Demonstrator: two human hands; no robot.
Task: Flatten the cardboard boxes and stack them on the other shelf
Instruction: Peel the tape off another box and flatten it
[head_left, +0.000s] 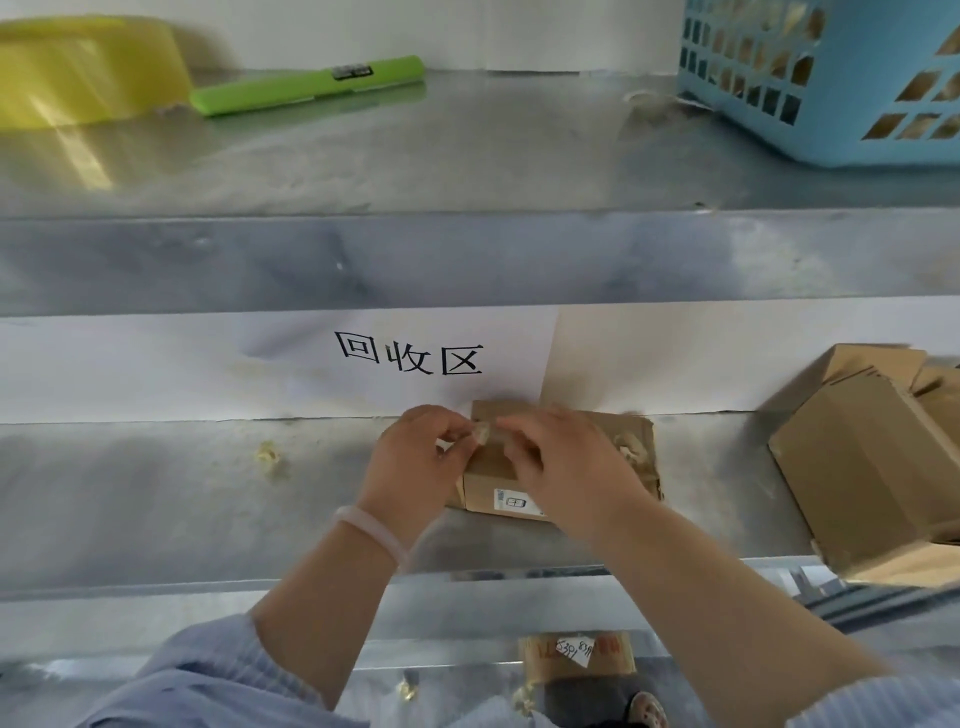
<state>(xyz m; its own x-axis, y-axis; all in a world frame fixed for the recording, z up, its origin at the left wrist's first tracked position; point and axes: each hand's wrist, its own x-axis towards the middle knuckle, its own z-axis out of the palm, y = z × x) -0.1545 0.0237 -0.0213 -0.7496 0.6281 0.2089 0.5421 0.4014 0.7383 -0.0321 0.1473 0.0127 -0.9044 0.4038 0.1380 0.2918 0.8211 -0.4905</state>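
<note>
A small brown cardboard box (631, 447) with a white label lies on the middle metal shelf (182, 499) under a white paper sign. Both hands rest on top of it. My left hand (415, 462) and my right hand (566, 462) meet over the box's top, fingertips pinching a crumpled strip of tape (483, 432) between them. The hands hide much of the box's top. More cardboard boxes (872, 457) lie tipped in a pile at the right end of the same shelf.
The upper shelf holds a yellow tub (78, 67), a green bar-shaped tool (306, 85) and a blue plastic basket (831, 78). A scrap of tape (267, 457) lies on the middle shelf to the left. A taped parcel (576, 657) sits on the level below.
</note>
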